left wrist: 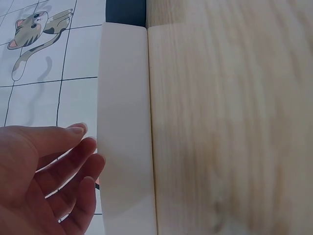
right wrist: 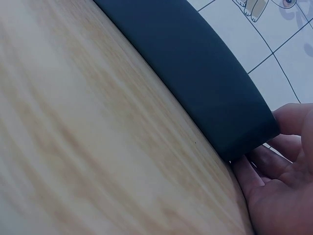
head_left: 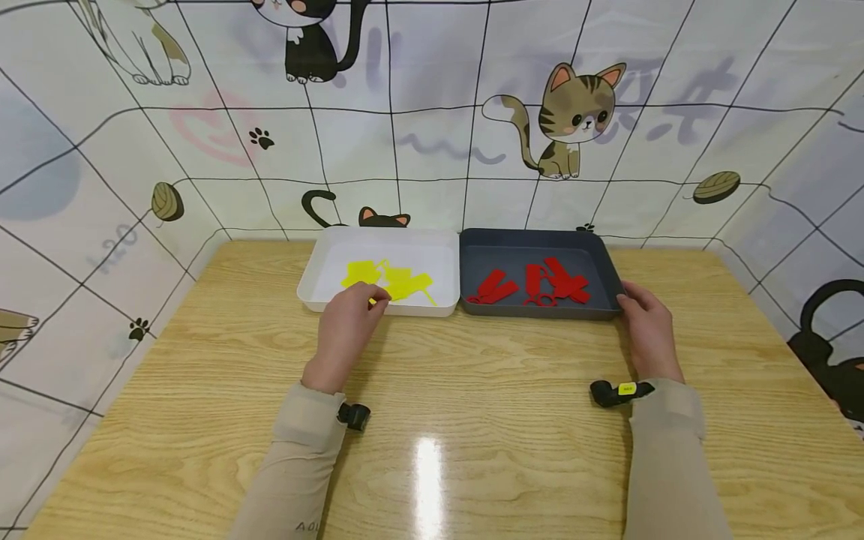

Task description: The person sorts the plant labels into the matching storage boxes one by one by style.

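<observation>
On the table stands a white tray (head_left: 418,247) with several flat yellow pieces (head_left: 401,283) in it. My left hand (head_left: 346,326) hovers over its front rim, fingers loosely bent. The left wrist view shows a gap between thumb and fingertips, with nothing held there. Against the white tray's right side sits a dark grey tray (head_left: 499,246) containing several flat red pieces (head_left: 498,286), some with ring-shaped ends. My right hand (head_left: 650,330) holds this tray's front right corner. In the right wrist view, the thumb and fingers lie around the corner (right wrist: 254,129), one finger low by the tabletop.
Both trays are on the far part of a light wooden table (head_left: 472,390). Behind them and at the sides hangs a white grid-patterned cloth (head_left: 432,150) with printed cats. A black wrist camera (head_left: 354,416) is on the left sleeve, and another black camera (head_left: 607,394) is on the right.
</observation>
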Motion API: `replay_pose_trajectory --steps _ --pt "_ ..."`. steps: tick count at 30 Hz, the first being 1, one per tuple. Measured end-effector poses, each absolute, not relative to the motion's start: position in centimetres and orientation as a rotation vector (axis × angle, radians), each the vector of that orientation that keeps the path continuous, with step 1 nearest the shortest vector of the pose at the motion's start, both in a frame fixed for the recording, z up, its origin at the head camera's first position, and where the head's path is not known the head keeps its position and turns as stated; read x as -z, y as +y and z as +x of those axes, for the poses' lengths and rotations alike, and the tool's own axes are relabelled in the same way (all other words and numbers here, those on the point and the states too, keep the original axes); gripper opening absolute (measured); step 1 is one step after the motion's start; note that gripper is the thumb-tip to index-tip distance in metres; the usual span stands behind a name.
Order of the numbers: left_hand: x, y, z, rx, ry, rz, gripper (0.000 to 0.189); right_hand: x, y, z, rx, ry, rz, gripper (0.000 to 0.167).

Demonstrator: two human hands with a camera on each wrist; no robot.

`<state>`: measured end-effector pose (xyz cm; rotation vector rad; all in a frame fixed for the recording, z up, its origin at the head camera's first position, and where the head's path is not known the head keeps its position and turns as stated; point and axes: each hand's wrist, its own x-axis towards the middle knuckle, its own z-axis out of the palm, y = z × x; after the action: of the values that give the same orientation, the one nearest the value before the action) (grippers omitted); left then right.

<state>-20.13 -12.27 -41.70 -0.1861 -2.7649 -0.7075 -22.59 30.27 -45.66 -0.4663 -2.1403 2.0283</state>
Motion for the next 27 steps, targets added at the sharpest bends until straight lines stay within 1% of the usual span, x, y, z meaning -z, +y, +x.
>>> replay_pose_trajectory --steps 11,18,21,27 --pt "41.46 -12.59 -19.86 0.678 -2.837 -0.208 0.018 45.22 29.86 -22.81 -2.06 -2.112 -0.449 0.049" --pt "41.38 -12.75 -19.8 0.726 -2.858 -0.207 0.022 45.2 29.86 -23.01 -2.107 -2.08 -0.381 0.049" --pt "41.6 -12.61 -19.76 0.722 -2.881 -0.236 0.023 45.32 29.98 -22.74 -2.109 -2.082 -0.392 0.048" --pt "42.02 -12.24 -19.49 0.628 -2.835 -0.324 0.02 45.7 30.32 -22.32 -2.107 -2.097 -0.42 0.05"
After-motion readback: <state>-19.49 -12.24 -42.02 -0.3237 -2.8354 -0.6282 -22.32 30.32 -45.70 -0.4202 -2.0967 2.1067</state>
